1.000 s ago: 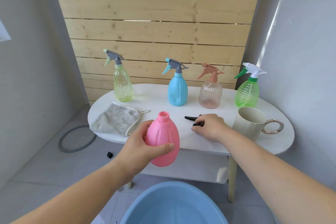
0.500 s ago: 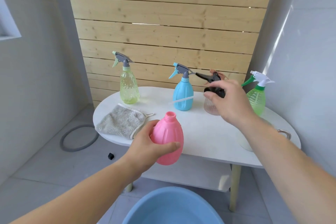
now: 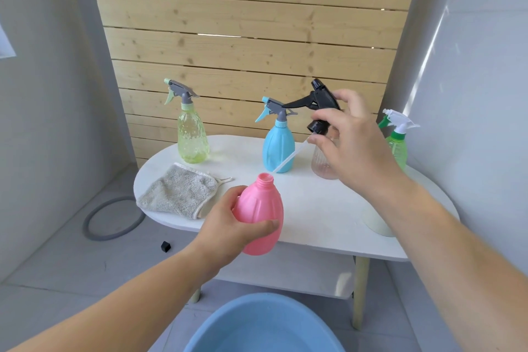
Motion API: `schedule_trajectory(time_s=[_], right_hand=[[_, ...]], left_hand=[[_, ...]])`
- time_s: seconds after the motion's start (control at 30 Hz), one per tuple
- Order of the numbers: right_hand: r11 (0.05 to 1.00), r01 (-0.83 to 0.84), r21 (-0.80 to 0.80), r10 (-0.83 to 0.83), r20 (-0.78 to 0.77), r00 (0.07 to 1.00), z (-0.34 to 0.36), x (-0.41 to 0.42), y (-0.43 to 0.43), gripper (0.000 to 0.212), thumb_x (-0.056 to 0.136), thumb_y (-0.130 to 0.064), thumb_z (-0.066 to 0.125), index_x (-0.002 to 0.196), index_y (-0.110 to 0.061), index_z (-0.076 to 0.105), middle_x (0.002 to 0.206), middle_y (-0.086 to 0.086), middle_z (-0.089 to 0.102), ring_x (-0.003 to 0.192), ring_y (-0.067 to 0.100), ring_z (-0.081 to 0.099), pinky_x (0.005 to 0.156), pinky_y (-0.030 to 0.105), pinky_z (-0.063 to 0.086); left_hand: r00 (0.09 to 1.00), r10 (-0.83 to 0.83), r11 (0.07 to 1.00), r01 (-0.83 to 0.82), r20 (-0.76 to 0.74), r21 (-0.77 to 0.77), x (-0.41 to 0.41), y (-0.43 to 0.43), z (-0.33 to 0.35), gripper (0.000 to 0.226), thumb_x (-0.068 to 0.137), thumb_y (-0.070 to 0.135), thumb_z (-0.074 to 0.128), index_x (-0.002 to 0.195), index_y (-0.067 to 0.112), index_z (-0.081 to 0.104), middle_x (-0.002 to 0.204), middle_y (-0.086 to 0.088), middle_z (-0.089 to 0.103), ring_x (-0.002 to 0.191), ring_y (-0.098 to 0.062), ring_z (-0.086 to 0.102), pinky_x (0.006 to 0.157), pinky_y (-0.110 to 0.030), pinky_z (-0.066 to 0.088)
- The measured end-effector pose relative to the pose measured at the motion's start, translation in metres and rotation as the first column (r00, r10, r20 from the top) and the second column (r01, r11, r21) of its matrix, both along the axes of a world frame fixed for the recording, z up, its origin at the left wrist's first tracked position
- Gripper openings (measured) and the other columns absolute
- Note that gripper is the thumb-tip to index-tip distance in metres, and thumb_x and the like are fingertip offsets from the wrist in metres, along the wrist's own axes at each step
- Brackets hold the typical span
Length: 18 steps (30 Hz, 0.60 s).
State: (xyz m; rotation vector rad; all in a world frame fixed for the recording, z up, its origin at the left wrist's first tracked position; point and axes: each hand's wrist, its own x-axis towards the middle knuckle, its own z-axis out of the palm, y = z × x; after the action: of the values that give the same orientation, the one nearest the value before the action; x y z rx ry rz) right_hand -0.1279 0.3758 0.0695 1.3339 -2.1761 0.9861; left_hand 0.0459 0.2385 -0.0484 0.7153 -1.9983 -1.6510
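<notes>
Lowest in the frame, the blue basin (image 3: pixel 263 328) sits beneath your arms. Above it, at centre, your left hand (image 3: pixel 228 226) curls fingers and thumb round the open-necked pink bottle (image 3: pixel 261 214). If that grip loosens, the bottle could drop. Higher, right of centre, your right hand (image 3: pixel 351 140) pinches the black spray head (image 3: pixel 323 100). Its thin tube (image 3: pixel 288 158) ends just beside the neck and may flex and miss. Your wrist could also topple the clear bottle (image 3: pixel 320 163) behind.
</notes>
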Motion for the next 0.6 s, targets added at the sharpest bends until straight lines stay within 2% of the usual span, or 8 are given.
schedule_trajectory(time_s=[0.07,0.17,0.23,0.33,0.47,0.6], right_hand=[[0.998,-0.058,0.001,0.058,-0.008,0.998,-0.003,0.001,-0.004,0.032,0.084,-0.014,0.076,0.116,-0.016,0.069,0.147,0.005,0.039,0.112,0.012,0.051,0.097,0.008,0.030],[0.984,-0.178,0.022,0.177,0.038,0.984,-0.009,0.009,-0.011,0.039,0.082,-0.014,0.077,0.120,-0.015,0.069,0.150,0.005,0.041,0.133,0.020,0.046,0.113,0.028,0.033],[0.968,-0.252,0.011,0.249,0.115,0.962,-0.013,0.014,-0.016,0.040,0.082,-0.012,0.077,0.121,-0.013,0.069,0.147,0.004,0.044,0.131,0.019,0.048,0.114,0.032,0.036],[0.949,-0.312,-0.037,0.311,0.242,0.919,-0.018,0.018,-0.020,0.040,0.081,-0.009,0.077,0.120,-0.015,0.069,0.144,-0.001,0.048,0.127,0.013,0.052,0.108,0.030,0.044],[0.937,-0.336,-0.092,0.348,0.316,0.883,-0.025,0.017,-0.024,0.041,0.078,-0.002,0.077,0.116,-0.016,0.070,0.138,-0.003,0.052,0.121,0.009,0.056,0.100,0.025,0.050],[0.925,-0.334,-0.181,0.379,0.387,0.840,-0.029,0.015,-0.026,0.039,0.077,0.006,0.075,0.107,-0.018,0.070,0.130,0.000,0.056,0.113,0.014,0.063,0.099,0.027,0.052]], left_hand=[[1.000,-0.001,1.000,0.001,0.001,-0.002,-0.005,0.003,0.001,0.078,0.051,0.040,0.091,0.123,0.035,0.061,0.110,0.006,0.071,0.094,-0.011,0.071,0.068,-0.022,0.057],[1.000,-0.006,1.000,0.006,-0.008,0.010,-0.013,0.008,0.002,0.072,0.052,0.039,0.091,0.118,0.035,0.061,0.108,0.006,0.071,0.088,-0.007,0.071,0.064,-0.019,0.055],[1.000,-0.016,1.000,0.016,-0.015,0.005,-0.016,0.010,0.004,0.070,0.055,0.034,0.094,0.117,0.034,0.062,0.107,0.006,0.071,0.083,-0.004,0.070,0.061,-0.015,0.054],[0.999,-0.025,1.000,0.025,-0.021,-0.014,-0.020,0.009,0.006,0.063,0.067,0.021,0.096,0.119,0.031,0.062,0.107,0.005,0.071,0.083,-0.002,0.069,0.059,-0.012,0.052],[0.998,-0.047,0.999,0.047,-0.032,-0.006,-0.028,0.006,0.007,0.067,0.061,0.029,0.096,0.119,0.032,0.063,0.107,0.004,0.073,0.086,-0.005,0.071,0.063,-0.015,0.055],[0.998,-0.050,0.999,0.050,-0.037,0.005,-0.037,0.001,0.007,0.064,0.065,0.027,0.096,0.119,0.032,0.063,0.108,0.003,0.073,0.090,-0.009,0.072,0.064,-0.016,0.055]])
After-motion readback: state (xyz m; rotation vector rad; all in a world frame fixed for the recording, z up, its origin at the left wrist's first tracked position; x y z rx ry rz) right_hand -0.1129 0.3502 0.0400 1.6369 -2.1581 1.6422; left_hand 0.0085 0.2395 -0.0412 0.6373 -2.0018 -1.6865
